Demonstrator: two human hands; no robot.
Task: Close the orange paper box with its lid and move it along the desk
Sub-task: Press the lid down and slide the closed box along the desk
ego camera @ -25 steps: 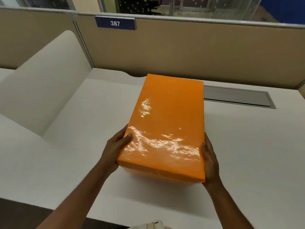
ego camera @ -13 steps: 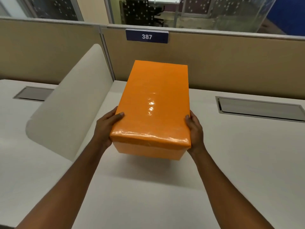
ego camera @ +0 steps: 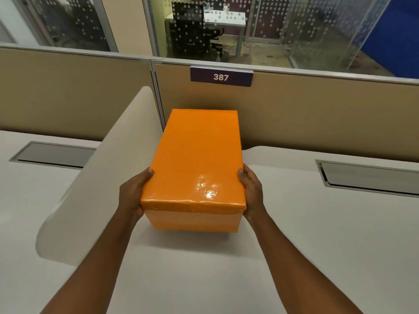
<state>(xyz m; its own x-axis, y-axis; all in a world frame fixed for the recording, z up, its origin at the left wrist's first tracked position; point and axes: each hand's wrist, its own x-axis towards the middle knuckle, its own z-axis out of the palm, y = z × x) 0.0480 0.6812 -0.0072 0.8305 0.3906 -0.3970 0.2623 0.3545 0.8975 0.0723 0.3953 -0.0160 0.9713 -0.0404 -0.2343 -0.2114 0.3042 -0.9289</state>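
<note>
The orange paper box is closed, its glossy orange lid seated flat on top. It sits at the centre of the head view, long side pointing away from me, its far end close to the beige partition. My left hand grips the near left side and my right hand grips the near right side, thumbs on the lid's edges. A shadow lies under the box's front; I cannot tell if it touches the white desk.
A white curved divider rises just left of the box. The beige partition with a "387" sign closes off the back. Grey cable hatches are set into the desk at right and far left.
The box, held in both hands, has moved away from me and to the left, toward the partition and the white divider. My arms are stretched further out.
</note>
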